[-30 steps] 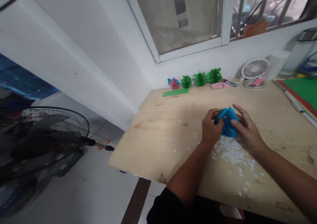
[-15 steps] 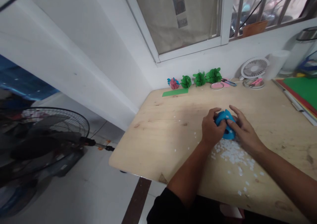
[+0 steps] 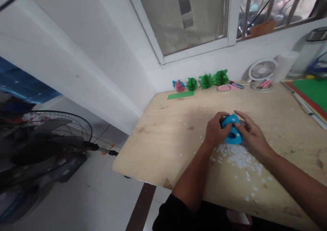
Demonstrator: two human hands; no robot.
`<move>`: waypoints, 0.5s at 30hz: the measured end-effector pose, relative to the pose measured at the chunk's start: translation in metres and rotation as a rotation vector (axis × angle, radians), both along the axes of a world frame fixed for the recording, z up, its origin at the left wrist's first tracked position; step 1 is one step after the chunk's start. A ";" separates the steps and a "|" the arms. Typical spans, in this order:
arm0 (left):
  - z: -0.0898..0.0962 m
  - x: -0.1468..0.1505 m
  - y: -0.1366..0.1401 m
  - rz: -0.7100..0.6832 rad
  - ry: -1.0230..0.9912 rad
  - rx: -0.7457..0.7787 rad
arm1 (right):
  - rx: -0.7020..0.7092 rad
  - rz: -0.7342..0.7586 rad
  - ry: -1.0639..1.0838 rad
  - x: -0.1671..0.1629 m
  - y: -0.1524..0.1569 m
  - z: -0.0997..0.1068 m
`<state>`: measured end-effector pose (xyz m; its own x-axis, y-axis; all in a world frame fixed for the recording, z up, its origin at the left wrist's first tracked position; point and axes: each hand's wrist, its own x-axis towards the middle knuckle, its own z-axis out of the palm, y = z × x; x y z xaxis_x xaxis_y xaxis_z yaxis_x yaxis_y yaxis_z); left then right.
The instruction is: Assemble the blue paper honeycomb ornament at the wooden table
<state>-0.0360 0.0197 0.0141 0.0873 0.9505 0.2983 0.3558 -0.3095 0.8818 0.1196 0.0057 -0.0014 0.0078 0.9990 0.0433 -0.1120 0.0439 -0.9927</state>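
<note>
Between my two hands is a blue paper piece [image 3: 233,139], curved, with a dark opening low in its front and small white squares stuck on it. My left hand [image 3: 216,128] grips its left side, the thumb pressed on the front near the middle. My right hand [image 3: 252,132] holds the right side, its thumb also on the front and the index finger reaching round the top. Just below the blue piece, small white paper squares [image 3: 240,157] lie scattered on the wooden table [image 3: 153,139]. Some fingertips are hidden behind the paper.
Along the wall stand several green folded-paper figures [image 3: 205,81] and a pink and blue one [image 3: 179,86]. A green strip [image 3: 181,95] lies before them. Farther right are a small white fan [image 3: 262,70], a cutter [image 3: 236,85] and coloured sheets [image 3: 311,91]. A large floor fan [image 3: 51,139] stands left.
The blue paper piece has tilted slightly and its lower part has spread to the left, showing more of the opening. Both hands keep their hold, with the left shifted slightly left.
</note>
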 end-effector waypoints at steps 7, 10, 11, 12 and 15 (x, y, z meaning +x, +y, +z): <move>0.001 0.002 0.000 -0.008 -0.084 -0.034 | 0.097 -0.067 -0.132 0.000 0.000 -0.001; 0.001 0.003 0.001 -0.024 -0.190 -0.077 | 0.125 -0.092 -0.164 0.001 0.001 -0.003; 0.001 0.003 0.001 -0.014 -0.213 -0.083 | 0.128 -0.093 -0.171 0.002 0.001 -0.003; 0.000 0.004 0.001 -0.003 -0.235 -0.085 | 0.127 -0.093 -0.178 0.002 0.002 -0.004; -0.002 0.007 0.000 0.012 -0.301 -0.083 | 0.121 -0.080 -0.191 0.003 0.002 -0.005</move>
